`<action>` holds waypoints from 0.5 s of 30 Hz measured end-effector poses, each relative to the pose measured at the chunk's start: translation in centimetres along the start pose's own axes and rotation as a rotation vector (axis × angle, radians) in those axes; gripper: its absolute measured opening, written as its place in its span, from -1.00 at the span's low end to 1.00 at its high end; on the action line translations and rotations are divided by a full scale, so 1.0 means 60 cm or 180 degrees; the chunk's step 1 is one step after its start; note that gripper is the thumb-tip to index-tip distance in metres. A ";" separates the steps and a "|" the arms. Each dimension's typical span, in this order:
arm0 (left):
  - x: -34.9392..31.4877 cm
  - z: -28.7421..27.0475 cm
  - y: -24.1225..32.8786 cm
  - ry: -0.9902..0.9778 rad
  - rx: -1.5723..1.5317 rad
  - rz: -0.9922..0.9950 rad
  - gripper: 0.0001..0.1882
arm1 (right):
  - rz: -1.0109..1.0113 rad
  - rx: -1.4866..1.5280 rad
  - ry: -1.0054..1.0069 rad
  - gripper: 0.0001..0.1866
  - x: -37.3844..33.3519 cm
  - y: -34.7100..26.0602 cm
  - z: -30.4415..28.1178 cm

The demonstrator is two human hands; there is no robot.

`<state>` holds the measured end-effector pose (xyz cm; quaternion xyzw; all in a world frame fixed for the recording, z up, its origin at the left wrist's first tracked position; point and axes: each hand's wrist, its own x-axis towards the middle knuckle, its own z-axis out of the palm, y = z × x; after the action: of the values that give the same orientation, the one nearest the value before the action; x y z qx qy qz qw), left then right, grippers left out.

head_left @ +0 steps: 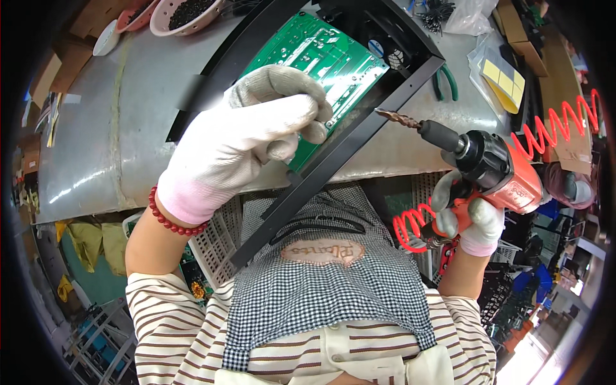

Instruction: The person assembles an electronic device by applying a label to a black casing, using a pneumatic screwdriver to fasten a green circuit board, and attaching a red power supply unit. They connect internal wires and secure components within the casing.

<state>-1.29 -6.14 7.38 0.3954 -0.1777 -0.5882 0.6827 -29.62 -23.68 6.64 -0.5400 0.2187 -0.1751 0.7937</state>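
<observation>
My left hand [224, 138], in a white glove, hovers over a green circuit board [321, 48] with its fingers curled together. Whatever those fingers may hold is hidden. The board lies inside a black metal frame [350, 144], whose near bar juts past the table edge in front of my apron. My right hand [481, 224], gloved too, grips a red and black air drill [513, 179] by its handle. A dark chuck extension carries a brownish twist bit [399, 119], pointing left, its tip close to the frame's near bar in this view.
A red coiled hose [558, 128] runs at the right. Pink bowls [186, 16] of small dark parts stand at the far left of the metal table [90, 147]. Green-handled pliers [446, 83] and yellow sheets [504, 83] lie beyond the frame. A plastic crate [215, 247] sits below the table edge.
</observation>
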 end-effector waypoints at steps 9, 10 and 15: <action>-0.049 0.010 -0.004 0.0329 0.0251 -0.0087 -0.57 | -0.0068 -0.0241 -0.0133 -0.27 0.011 0.005 0.077; -0.051 0.001 -0.008 0.0205 0.0161 -0.0055 -0.56 | -0.0032 -0.0271 -0.0154 -0.28 0.013 0.006 0.082; -0.055 -0.006 -0.015 0.0061 0.0067 0.0100 -0.56 | -0.0012 -0.0536 -0.0106 -0.28 0.016 0.012 0.084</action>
<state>-2.47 -2.88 7.23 0.4054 -0.1836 -0.5716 0.6894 -26.07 -19.96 7.43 -0.6081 0.2184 -0.1486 0.7486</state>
